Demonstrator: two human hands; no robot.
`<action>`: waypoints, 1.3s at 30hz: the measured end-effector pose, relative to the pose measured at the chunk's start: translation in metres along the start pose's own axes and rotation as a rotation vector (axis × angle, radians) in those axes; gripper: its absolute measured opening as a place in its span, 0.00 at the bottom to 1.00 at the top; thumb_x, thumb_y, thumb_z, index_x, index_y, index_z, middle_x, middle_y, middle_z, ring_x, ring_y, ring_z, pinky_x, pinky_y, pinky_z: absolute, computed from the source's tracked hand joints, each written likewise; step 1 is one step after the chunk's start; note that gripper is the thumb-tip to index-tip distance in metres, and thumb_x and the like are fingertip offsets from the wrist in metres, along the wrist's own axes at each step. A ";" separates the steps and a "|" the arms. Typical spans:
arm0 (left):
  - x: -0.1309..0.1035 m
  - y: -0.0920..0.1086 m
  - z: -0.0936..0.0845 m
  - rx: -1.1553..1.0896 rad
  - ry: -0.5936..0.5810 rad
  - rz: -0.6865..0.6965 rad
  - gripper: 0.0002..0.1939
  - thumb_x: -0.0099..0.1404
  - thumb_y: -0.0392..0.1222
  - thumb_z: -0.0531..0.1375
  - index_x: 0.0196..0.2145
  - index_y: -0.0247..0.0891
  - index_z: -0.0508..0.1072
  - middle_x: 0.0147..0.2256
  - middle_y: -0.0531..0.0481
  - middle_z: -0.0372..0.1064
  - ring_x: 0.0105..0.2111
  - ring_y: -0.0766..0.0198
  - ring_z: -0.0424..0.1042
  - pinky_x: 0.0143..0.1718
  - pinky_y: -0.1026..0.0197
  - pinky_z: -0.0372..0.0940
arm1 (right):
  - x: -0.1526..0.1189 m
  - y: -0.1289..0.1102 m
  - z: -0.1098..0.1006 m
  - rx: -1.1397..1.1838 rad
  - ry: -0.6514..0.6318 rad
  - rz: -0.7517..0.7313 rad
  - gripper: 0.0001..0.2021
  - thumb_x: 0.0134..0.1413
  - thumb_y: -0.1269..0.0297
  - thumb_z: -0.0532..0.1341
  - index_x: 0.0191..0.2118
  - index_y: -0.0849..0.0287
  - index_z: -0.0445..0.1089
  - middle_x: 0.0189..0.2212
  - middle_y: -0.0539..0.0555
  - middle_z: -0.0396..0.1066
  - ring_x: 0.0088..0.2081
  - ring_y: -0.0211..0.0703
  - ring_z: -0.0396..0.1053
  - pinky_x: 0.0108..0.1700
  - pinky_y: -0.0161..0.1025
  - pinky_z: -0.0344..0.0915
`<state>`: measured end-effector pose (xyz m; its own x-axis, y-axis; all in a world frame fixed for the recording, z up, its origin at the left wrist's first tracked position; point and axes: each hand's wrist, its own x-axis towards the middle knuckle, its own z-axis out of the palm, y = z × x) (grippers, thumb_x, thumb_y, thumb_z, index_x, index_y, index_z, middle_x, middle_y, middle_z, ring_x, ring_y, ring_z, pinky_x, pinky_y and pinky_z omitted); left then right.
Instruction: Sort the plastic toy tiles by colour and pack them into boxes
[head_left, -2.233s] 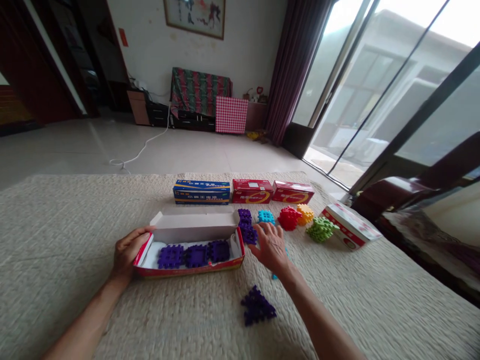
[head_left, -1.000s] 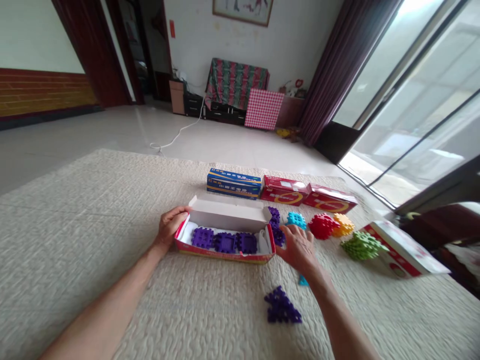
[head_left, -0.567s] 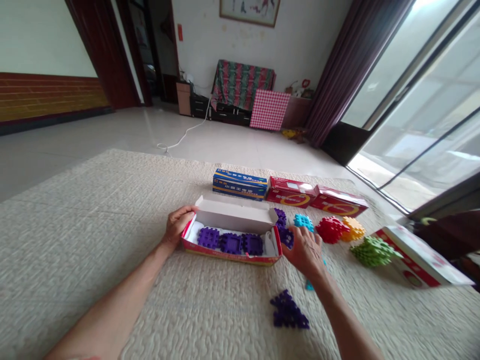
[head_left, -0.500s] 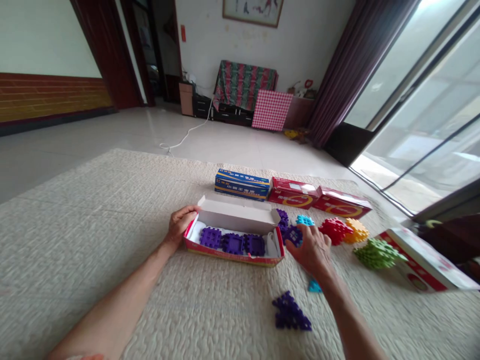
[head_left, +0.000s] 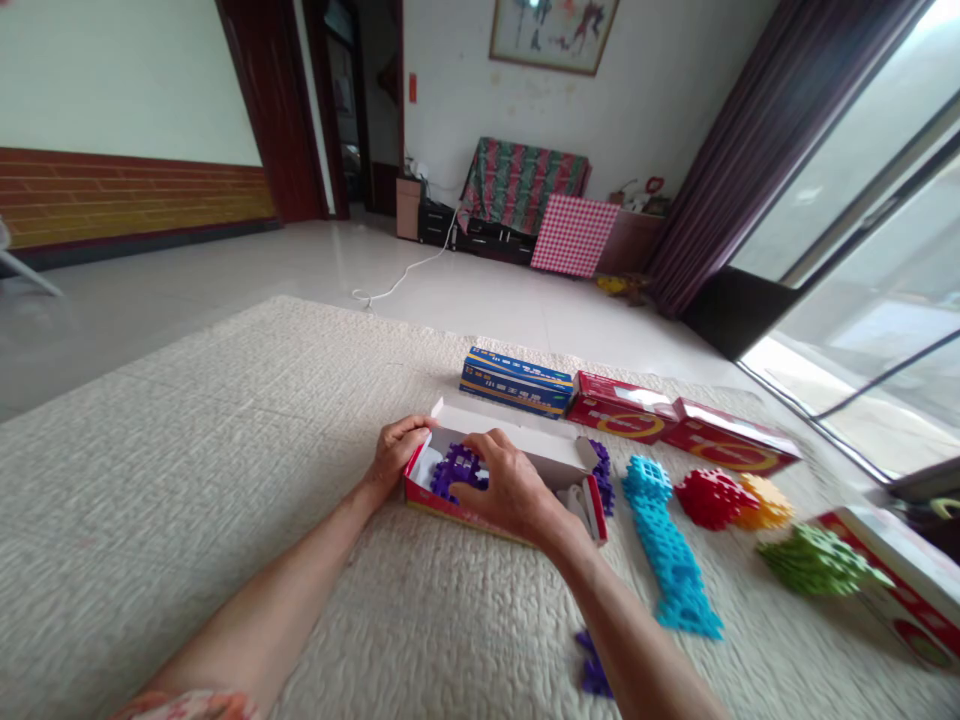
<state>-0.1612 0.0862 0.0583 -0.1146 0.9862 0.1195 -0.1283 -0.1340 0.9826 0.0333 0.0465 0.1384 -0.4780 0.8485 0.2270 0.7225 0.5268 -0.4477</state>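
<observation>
An open red cardboard box [head_left: 439,512] with a white inside lies on the quilted mat, its lid flap [head_left: 517,432] raised at the back. My left hand [head_left: 396,452] grips its left end, thumb at the rim. My right hand [head_left: 514,488] reaches over the box, thumb and fingers closed on a purple interlocking block [head_left: 454,472] at its left part. The hand hides most of what lies inside. Just right of the box stand more purple blocks [head_left: 602,480]. Another purple block piece [head_left: 592,672] is partly covered by my right forearm.
Cyan blocks [head_left: 667,550] lie in a row on the right, then piles of red [head_left: 712,498], orange [head_left: 766,502] and green blocks [head_left: 814,560]. Behind stand a blue box [head_left: 514,385] and two red boxes [head_left: 622,408]. A white-and-red box [head_left: 911,580] sits far right.
My right hand has gone left from the purple blocks beside the box to inside it, bringing a purple block. My left hand stays on the box end. The view has shifted.
</observation>
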 end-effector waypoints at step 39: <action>0.022 0.041 0.026 0.918 -0.370 0.853 0.11 0.63 0.33 0.56 0.37 0.38 0.78 0.37 0.47 0.77 0.39 0.62 0.76 0.45 0.60 0.69 | -0.077 0.162 -0.047 -0.365 0.045 0.458 0.17 0.51 0.73 0.57 0.47 0.60 0.74 0.44 0.60 0.71 0.47 0.47 0.69 0.46 0.37 0.60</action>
<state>-0.1433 0.1045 0.1045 0.4693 0.6121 0.6364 0.5812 -0.7567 0.2992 0.2106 0.0692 0.0890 -0.0606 0.9908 0.1211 0.9795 0.0824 -0.1841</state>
